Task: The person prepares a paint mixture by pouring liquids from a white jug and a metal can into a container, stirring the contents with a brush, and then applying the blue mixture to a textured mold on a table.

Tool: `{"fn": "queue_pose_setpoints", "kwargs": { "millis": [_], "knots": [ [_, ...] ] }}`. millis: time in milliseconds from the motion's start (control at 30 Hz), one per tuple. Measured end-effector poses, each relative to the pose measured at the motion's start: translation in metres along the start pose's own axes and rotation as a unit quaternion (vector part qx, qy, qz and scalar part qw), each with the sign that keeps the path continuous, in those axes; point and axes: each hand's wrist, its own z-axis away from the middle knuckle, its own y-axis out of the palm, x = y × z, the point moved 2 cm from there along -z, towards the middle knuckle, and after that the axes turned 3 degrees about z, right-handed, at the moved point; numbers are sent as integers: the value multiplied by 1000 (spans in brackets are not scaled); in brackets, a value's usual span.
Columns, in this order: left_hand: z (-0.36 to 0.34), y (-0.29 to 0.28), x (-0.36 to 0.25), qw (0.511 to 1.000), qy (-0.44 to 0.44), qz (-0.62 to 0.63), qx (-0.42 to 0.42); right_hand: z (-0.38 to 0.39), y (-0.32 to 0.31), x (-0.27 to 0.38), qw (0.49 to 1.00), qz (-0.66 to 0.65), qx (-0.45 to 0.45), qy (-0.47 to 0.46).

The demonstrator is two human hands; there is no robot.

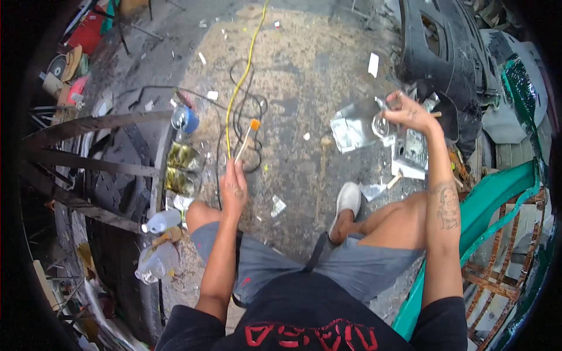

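Note:
My left hand [234, 190] is closed around the thin pale handle of a small brush [254, 125] with a square orange tip, which points away from me. Off to the right, my right hand [410, 114] has its fingers curled at a clear, round-mouthed container [380, 124], apparently a plastic cup or bottle; its exact kind is unclear. Beneath and beside that container lies a crumpled silvery sheet [351, 127] on the floor. A silver-grey metal can [411, 149], rectangular in shape, stands just below my right wrist.
A yellow cable [239, 88] and a tangled black cord run along the stained floor [293, 76]. Clear plastic jugs [157, 262] and a blue-topped bottle [185, 119] line a dark metal frame [96, 161] at left. Green painted panels [492, 196] and a black car part [445, 47] crowd the right.

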Motion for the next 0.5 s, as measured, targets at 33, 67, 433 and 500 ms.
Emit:
{"fn": "queue_pose_setpoints", "kwargs": {
  "millis": [33, 67, 433, 500],
  "knots": [
    [-1, 0, -4, 998, -43, 39, -18, 3, 0, -3, 1000, -4, 1, 2],
    [9, 12, 34, 993, -9, -54, 105, -1, 6, -3, 998, -49, 10, -23],
    [8, -23, -21, 995, -38, 93, -15, 5, 10, -7, 998, -45, 28, 25],
    [40, 0, 58, 992, 57, 5, -108, -7, 18, 1, 999, -36, 24, -2]
  ]
}}
